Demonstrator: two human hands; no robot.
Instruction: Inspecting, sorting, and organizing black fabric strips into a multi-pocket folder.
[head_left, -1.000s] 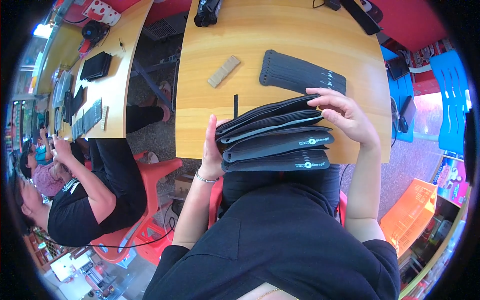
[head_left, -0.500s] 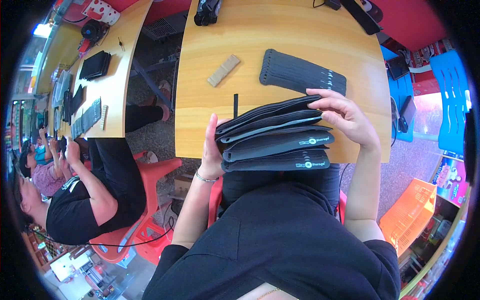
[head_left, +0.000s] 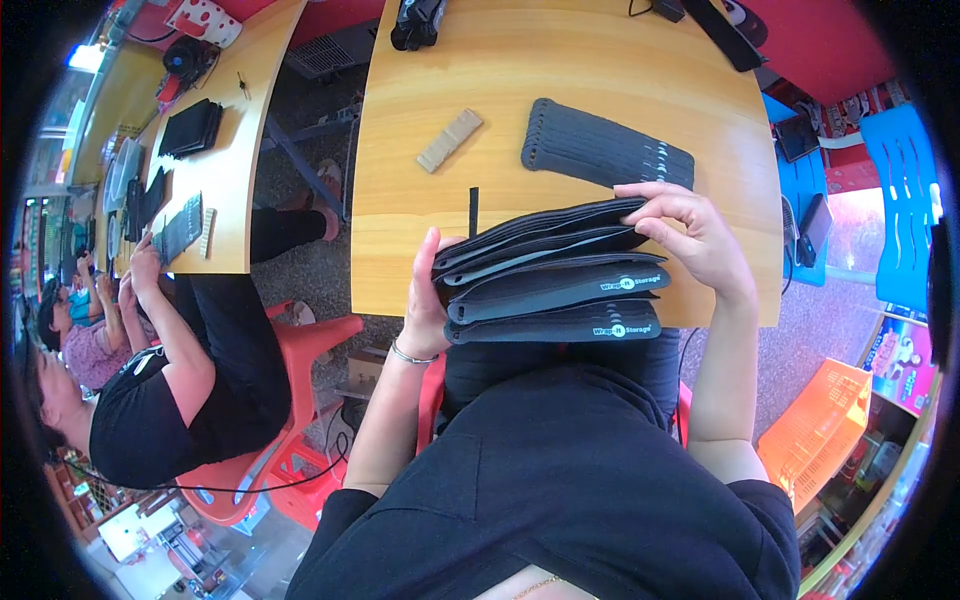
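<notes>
Straps [head_left: 555, 285]: a thick stack of dark, flat straps in several layers, held across the near edge of the table [head_left: 395, 110], before the person's lap; whether they touch the wood cannot be told. The layers spread slightly apart, with pale print toward the right end of the two lowest.
Left grip [head_left: 428, 305]: holding the straps by their left end, one digit pointing up along the outside; part of the hand is hidden by the stack.
Right grip [head_left: 698, 238]: narrow, fingers bent, tips touching the upper right end of the straps, thumb just below them; cannot tell whether it pinches the top layers.
Bracelet [head_left: 412, 355]: silver-coloured, around the left wrist.
Black strip [head_left: 473, 210]: thin, just beyond the left part of the stack.
Strap row [head_left: 605, 145]: more dark straps lying overlapped on the table beyond the stack, holed ends to the left, pale print to the right.
Tan block [head_left: 450, 140]: slim, set at a slant left of the strap row.
Dark bundle [head_left: 417, 22]: near the table's far left corner.
Side table [head_left: 240, 150]: to the left, carrying a black pile [head_left: 190, 130] and grey straps [head_left: 180, 230].
Co-worker [head_left: 145, 415]: in a black top, seated on a red chair [head_left: 318, 345], one hand by the grey straps.
Orange basket [head_left: 820, 425]: well apart, to the right.
</notes>
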